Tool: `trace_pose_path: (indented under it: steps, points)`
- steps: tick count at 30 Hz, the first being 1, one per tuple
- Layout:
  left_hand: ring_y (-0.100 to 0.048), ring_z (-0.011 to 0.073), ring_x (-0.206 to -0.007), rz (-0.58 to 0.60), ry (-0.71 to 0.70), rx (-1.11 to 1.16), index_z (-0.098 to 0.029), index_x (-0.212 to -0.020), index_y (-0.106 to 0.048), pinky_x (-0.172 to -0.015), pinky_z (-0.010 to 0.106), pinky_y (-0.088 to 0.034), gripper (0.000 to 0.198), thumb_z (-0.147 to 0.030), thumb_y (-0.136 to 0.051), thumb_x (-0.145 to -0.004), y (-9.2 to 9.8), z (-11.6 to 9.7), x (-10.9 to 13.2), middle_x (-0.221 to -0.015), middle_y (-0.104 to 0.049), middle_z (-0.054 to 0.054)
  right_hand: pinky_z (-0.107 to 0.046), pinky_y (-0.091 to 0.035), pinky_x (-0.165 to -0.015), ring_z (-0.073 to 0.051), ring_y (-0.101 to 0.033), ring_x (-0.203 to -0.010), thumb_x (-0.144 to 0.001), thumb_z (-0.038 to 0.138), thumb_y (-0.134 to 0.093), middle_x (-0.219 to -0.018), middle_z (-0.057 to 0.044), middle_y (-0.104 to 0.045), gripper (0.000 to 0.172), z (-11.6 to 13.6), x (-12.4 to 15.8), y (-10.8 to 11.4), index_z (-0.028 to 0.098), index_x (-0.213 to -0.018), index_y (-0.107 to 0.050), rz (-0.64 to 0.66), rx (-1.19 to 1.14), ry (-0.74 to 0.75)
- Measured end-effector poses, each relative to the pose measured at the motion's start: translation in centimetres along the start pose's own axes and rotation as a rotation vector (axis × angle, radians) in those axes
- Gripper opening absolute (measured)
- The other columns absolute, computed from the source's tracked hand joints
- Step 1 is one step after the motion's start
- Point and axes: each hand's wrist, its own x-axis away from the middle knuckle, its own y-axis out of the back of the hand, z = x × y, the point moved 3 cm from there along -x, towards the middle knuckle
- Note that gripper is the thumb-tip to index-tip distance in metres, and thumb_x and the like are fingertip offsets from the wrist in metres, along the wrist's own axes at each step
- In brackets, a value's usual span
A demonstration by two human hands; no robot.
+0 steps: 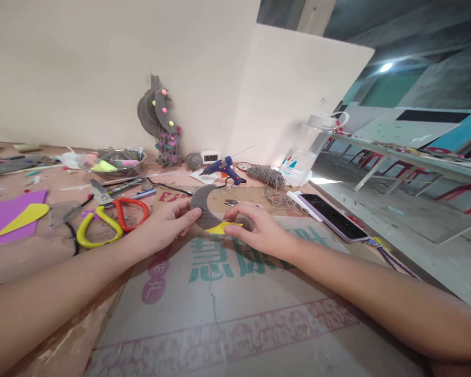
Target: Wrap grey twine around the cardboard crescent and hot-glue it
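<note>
Between my hands is a crescent moon shape (203,206), mostly wrapped in grey yarn, with a bare yellow tip at its lower right. My left hand (178,217) grips the wrapped part, thumb on top. My right hand (255,225) pinches the yellow tip between thumb and fingers. A thin strand of grey yarn hangs from the crescent over the printed cardboard (180,319) below. Just behind the hands, small pliers (235,202) lie on the board.
Scissors (102,225) and a utility knife (131,186) lie left, beside purple foam (8,214). A blue glue gun (225,170), grey yarn (265,177), a water bottle (304,149) and a phone (333,217) stand or lie beyond. Decorated grey crescents (155,112) hang on the wall.
</note>
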Motion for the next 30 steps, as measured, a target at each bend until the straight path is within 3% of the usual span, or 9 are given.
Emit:
trace_pose_path:
  steps: [6, 9, 12, 14, 21, 30]
  points:
    - [-0.048, 0.0120, -0.059, -0.079, 0.011, 0.039, -0.019, -0.092, -0.053, -0.052, 0.022, -0.039, 0.029, -0.040, -0.058, -0.072, 0.0, 0.3, -0.1, -0.068, -0.053, -0.002, -0.028, -0.034, -0.067, -0.015, -0.047, -0.071, -0.083, 0.031, -0.051, -0.072, -0.002, -0.057, 0.015, 0.9, 0.2, 0.0, 0.017, -0.079, -0.056, -0.042, 0.197, 0.159]
    - [-0.052, 0.0145, -0.065, -0.114, -0.011, -0.041, -0.021, -0.097, -0.057, -0.059, 0.024, -0.041, 0.032, -0.040, -0.059, -0.072, 0.4, 0.3, -0.2, -0.072, -0.056, -0.001, -0.030, -0.033, -0.072, -0.015, -0.047, -0.073, -0.087, 0.030, -0.045, -0.074, -0.004, -0.057, 0.018, 1.9, 0.4, -0.4, 0.016, -0.081, -0.055, 0.022, 0.292, 0.319]
    - [-0.052, 0.0141, -0.065, -0.137, -0.030, 0.049, -0.020, -0.088, -0.060, -0.061, 0.024, -0.041, 0.025, -0.040, -0.058, -0.073, 0.7, 0.9, -0.4, -0.069, -0.056, -0.002, -0.032, -0.034, -0.077, -0.017, -0.048, -0.081, -0.088, 0.033, -0.043, -0.084, -0.007, -0.059, 0.022, 2.4, 0.6, -0.7, 0.016, -0.094, -0.056, 0.114, 0.320, 0.396]
    - [-0.050, 0.0128, -0.062, -0.139, 0.002, 0.129, -0.018, -0.073, -0.057, -0.059, 0.023, -0.040, 0.024, -0.041, -0.059, -0.072, 0.8, 1.6, -0.5, -0.065, -0.053, -0.002, -0.033, -0.035, -0.079, -0.018, -0.048, -0.084, -0.087, 0.039, -0.045, -0.087, -0.008, -0.059, 0.029, 2.4, 0.6, -0.6, 0.015, -0.100, -0.054, 0.128, 0.300, 0.369]
    - [-0.050, 0.0109, -0.060, -0.166, 0.051, 0.271, -0.017, -0.075, -0.059, -0.057, 0.022, -0.040, 0.024, -0.040, -0.062, -0.071, 0.6, 2.9, -0.8, -0.067, -0.057, -0.001, -0.032, -0.036, -0.078, -0.017, -0.050, -0.084, -0.089, 0.034, -0.041, -0.085, -0.007, -0.060, 0.023, 1.3, 0.0, -0.2, 0.016, -0.090, -0.055, 0.096, 0.224, 0.218]
    - [-0.052, 0.0110, -0.060, -0.183, 0.120, 0.272, -0.016, -0.065, -0.059, -0.058, 0.023, -0.042, 0.028, -0.043, -0.065, -0.068, 0.7, 3.2, -0.9, -0.061, -0.056, 0.000, -0.034, -0.035, -0.083, -0.018, -0.051, -0.087, -0.090, 0.031, -0.038, -0.087, -0.006, -0.060, 0.023, 0.7, -0.2, -0.7, 0.017, -0.090, -0.057, 0.125, 0.251, 0.209]
